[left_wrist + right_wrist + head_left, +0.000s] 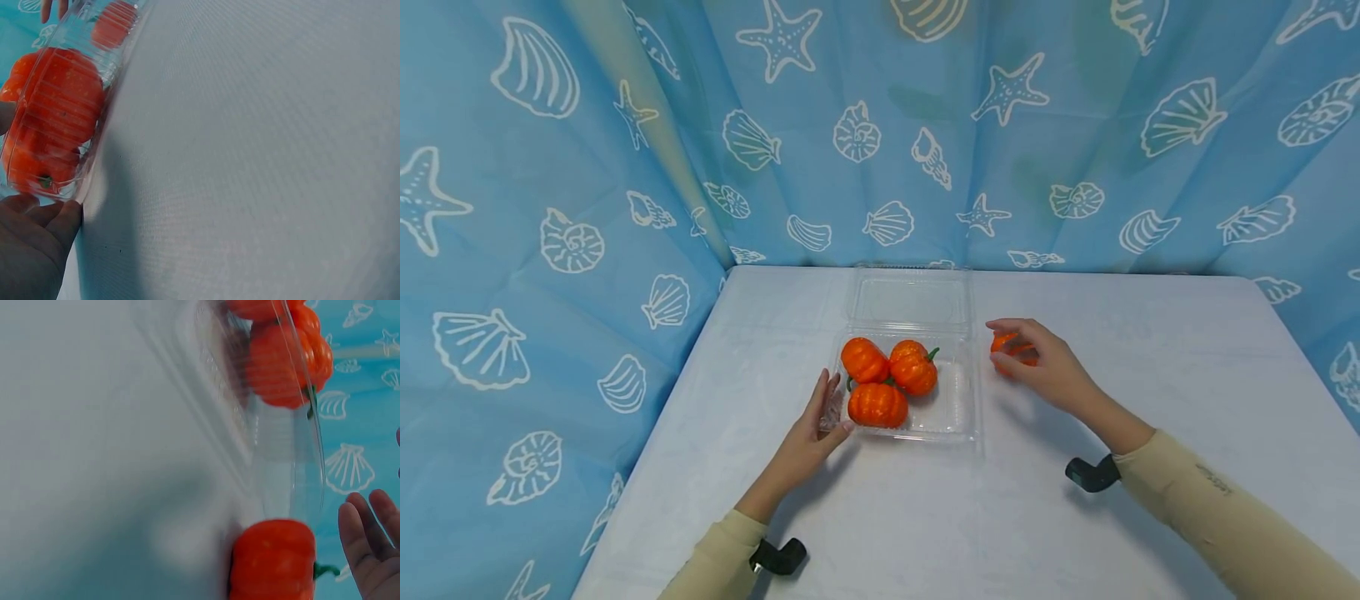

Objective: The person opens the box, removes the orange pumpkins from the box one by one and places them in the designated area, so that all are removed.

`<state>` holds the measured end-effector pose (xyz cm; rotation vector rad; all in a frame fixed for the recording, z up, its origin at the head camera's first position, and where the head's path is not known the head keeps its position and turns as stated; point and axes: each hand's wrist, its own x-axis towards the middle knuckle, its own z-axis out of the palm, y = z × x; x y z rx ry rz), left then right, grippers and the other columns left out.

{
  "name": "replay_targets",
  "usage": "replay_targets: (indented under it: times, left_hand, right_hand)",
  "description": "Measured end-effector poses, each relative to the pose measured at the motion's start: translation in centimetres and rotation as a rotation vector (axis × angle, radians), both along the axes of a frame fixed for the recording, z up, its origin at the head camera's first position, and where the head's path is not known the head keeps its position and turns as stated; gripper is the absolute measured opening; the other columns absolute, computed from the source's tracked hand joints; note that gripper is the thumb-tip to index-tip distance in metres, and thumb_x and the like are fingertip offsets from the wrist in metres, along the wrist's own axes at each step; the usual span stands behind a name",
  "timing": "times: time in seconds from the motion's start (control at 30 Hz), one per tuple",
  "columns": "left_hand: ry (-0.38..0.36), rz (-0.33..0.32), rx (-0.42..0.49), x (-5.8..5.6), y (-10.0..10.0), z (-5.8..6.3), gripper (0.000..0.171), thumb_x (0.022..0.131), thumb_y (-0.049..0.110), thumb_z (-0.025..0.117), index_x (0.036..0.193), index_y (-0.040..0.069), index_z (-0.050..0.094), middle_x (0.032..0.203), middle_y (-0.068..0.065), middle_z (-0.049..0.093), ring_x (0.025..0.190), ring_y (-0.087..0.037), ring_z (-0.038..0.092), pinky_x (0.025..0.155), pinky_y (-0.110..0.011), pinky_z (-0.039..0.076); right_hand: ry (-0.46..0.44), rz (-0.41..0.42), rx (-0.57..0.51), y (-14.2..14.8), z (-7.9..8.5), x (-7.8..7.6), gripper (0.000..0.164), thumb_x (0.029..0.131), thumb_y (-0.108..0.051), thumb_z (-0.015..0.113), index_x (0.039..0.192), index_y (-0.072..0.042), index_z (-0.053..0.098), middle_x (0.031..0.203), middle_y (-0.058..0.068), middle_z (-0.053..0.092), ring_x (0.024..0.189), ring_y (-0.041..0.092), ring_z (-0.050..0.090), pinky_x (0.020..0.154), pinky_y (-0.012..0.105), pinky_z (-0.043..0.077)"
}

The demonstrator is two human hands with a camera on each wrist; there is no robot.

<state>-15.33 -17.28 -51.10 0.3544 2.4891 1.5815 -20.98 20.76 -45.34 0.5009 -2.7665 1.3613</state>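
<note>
A clear plastic clamshell box (957,408) lies with its lid (912,300) folded back. Inside, toward the left, sit several small orange pumpkins, among them one at the front (877,406), one at the back left (864,360) and one with a green stem (913,371). My left hand (808,437) rests on the box's left end, its fingers against the wall and the thumb at the front corner. Just right of the box, another pumpkin (272,565) stands on the table. My right hand (1047,367) reaches over it with spread fingers, partly hiding it in the head view.
A white cloth covers the table (1075,533). Blue curtain (865,75) with shell and starfish prints hangs behind the table and along its left side. Each wrist carries a small black camera, one at the left sleeve (781,557) and one at the right (1092,475).
</note>
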Motion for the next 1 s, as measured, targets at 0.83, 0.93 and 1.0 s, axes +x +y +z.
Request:
replay_targets:
  times: [0.83, 0.93, 1.0]
  left_hand:
    - [-0.005, -0.001, -0.019, 0.1, 0.0, 0.2, 0.092, 0.1, 0.03, 0.067, 0.166, 0.022, 0.003, 0.168, 0.003, 0.023, 0.153, -0.025, 0.025, 0.109, -0.05, 0.045]
    - [-0.004, 0.0, -0.02, 0.2, 0.1, 0.3, 0.092, 0.1, 0.03, 0.067, 0.166, 0.022, 0.003, 0.168, 0.002, 0.023, 0.153, -0.025, 0.025, 0.109, -0.05, 0.045]
    - [-0.005, 0.002, -0.019, 0.2, 0.1, 0.4, 0.092, 0.1, 0.03, 0.067, 0.166, 0.021, 0.003, 0.168, 0.003, 0.023, 0.153, -0.025, 0.025, 0.109, -0.051, 0.045]
  right_hand:
    - [-0.156, 0.081, 0.03, -6.1, 0.3, -1.0, 0.051, 0.098, -0.026, 0.071, 0.145, -0.016, 0.054, 0.135, 0.015, 0.065, 0.113, 0.03, 0.068, 0.092, 0.047, 0.058]
    - [-0.167, 0.086, 0.051, -6.6, 0.3, -1.1, 0.053, 0.097, -0.027, 0.071, 0.146, -0.015, 0.054, 0.136, 0.014, 0.064, 0.114, 0.031, 0.067, 0.092, 0.046, 0.058]
    - [-0.179, 0.083, 0.063, -6.9, 0.4, -1.1, 0.053, 0.097, -0.027, 0.072, 0.146, -0.016, 0.054, 0.138, 0.014, 0.063, 0.114, 0.031, 0.067, 0.091, 0.045, 0.059]
